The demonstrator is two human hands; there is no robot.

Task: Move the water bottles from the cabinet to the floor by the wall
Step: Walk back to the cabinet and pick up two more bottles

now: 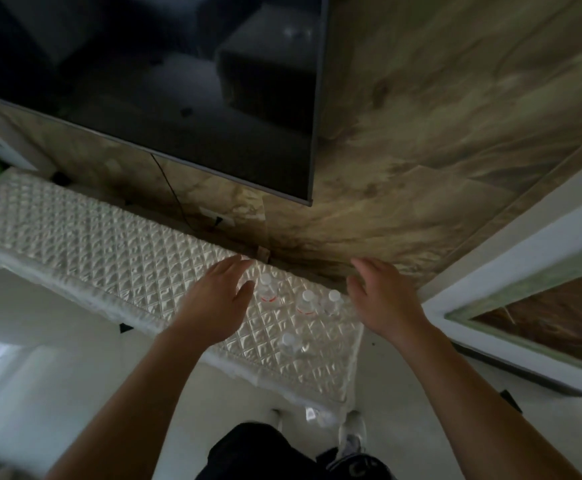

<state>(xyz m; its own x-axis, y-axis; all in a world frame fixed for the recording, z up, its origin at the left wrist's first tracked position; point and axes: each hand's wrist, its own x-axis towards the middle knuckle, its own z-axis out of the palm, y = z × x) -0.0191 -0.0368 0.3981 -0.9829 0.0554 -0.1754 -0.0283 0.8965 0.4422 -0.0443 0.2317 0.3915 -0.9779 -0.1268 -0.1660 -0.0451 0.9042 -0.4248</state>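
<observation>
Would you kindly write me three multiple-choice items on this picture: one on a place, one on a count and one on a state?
1. Where do the water bottles stand?
A. On the floor
B. On the quilted cabinet top
C. On the television

2. How many bottles show?
A. Two
B. Four
C. Seven

3. What state are the hands in?
A. Both open, holding nothing
B. Left grips a bottle
C. Right grips a bottle

Key: 1 B, they stand near the top's right end; 2 B, four can be counted; 3 A, the left hand and right hand show spread fingers, with no bottle gripped.
</observation>
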